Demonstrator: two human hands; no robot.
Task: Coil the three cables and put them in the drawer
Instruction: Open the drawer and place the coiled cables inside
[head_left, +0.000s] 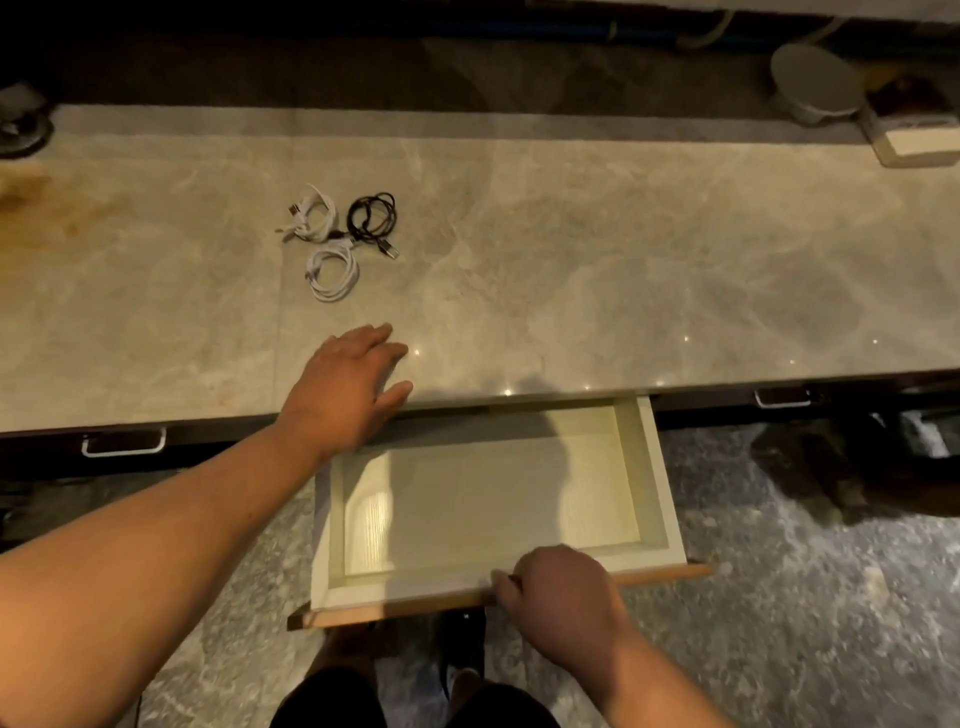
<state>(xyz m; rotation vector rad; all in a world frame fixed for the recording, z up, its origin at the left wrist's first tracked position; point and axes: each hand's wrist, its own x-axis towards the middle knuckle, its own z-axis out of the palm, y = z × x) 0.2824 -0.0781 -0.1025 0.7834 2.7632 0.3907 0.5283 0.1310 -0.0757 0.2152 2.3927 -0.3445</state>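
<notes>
Well, my right hand (561, 597) is clamped on the front panel of the drawer (662, 467). The thumb sits on the panel's top edge and the fingers curl out of sight beneath it, near the middle of the front. The drawer is pulled well out from under the countertop (597, 249), showing its pale floor and walls. My left hand (348, 387) is loose and grasps nothing. Palm down, with the fingers straight and a little spread, it lies over the countertop's front edge just beyond the drawer's back left corner. I cannot tell whether it touches the stone or floats above it. All three cables lie on the countertop, beyond the drawer and to its left, well apart from it and past my left fingertips. Each is wound into a rough loop. The near white cable (332, 273) is closest to the drawer. Behind it sit the far white cable (309, 218) on the left and the black cable (371, 218) on the right, with the black one's plug end trailing toward the near white coil. The three are bunched close, touching or nearly so. Left of the drawer, under the countertop's edge, a metal handle (124, 444) sits on a dark front. Below the drawer is a speckled grey floor (779, 649).
</notes>
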